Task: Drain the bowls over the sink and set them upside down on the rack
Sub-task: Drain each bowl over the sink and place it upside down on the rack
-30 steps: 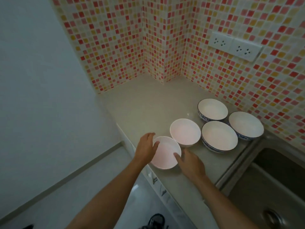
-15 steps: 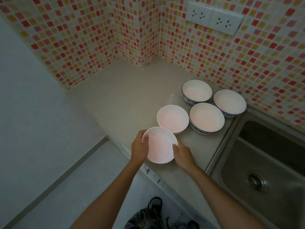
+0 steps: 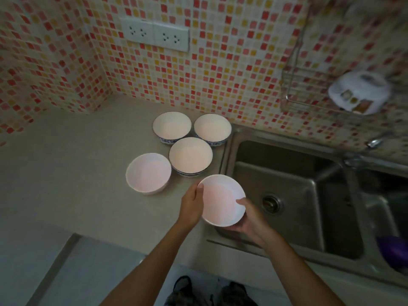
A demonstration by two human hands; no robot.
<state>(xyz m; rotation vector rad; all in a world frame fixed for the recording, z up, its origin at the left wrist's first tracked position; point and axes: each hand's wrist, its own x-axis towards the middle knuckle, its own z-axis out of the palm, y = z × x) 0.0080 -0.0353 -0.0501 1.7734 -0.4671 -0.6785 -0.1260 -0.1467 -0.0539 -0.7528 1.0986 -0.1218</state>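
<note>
Closest to us, both hands have one plain white bowl lifted off the bench. The left hand is wrapped on the bowl's left rim, thumb over the edge and fingers curled underneath. The right hand cups it from the lower right, thumb hooked over the rim and palm under the base, so the bowl sits between the two hands, mouth up and tipped a little. It hangs right over the seam where the bench meets the sink, partly past the sink's left lip. We can't really tell if there's water in it; the light's too dim.

Just past that, to the left, another plain white bowl sits upright on the bench by itself. Right beside it is a blue-rimmed bowl, and behind that two more patterned bowls, one on the left and one on the right, packed close together and near the sink edge.

The sink drain is just right of the held bowl, and something purple lies in the far right basin. Up on the tiled wall we've got a double socket, then a wire rack at upper right with a blurry white upside-down dish on it.
</note>
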